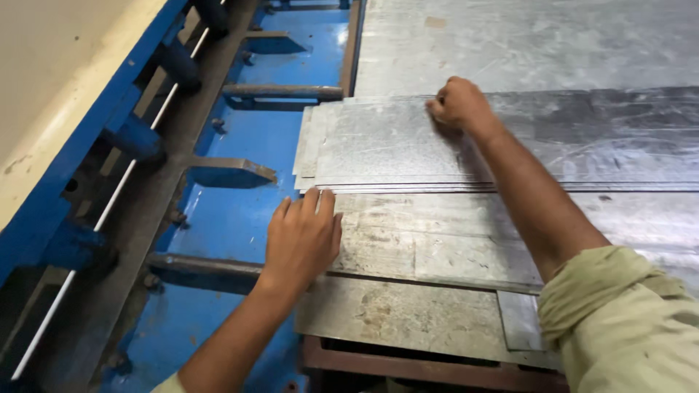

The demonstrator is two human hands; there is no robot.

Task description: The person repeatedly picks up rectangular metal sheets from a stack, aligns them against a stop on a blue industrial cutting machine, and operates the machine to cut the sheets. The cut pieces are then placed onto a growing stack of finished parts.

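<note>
Closest to the camera, a pale green sleeve [626, 327] covers the person's right upper arm at the lower right corner, and the bare forearm runs up and left from it across the metal.

That arm ends in the right hand [459, 104], curled into a loose fist, knuckles up, pressing down on the far edge of a stack of thin galvanised sheets [378, 145]. Whether its fingers hook under the top sheet's edge cannot be told from this angle.

The left hand [302, 236] lies flat and open, fingers together and stretched, palm down. Its fingertips touch the near edge of the same stack at its left corner, and the palm rests on a duller, stained steel plate [437, 247] beneath.

The stack of sheets lies on the tabletop [524, 44] of grey metal, with its left ends staggered slightly and jutting just over the blue machine bed [240, 211]. More rusty plate [393, 313] sits lower, toward the camera, above a brown steel frame [408, 364].

To the left, the blue machine bed carries dark horizontal support arms [280, 92] that reach toward the sheets. A thin white rod [109, 211] runs diagonally along the machine, beside blue hold-down blocks [135, 138], and a cream panel [58, 80] fills the upper left corner.
</note>
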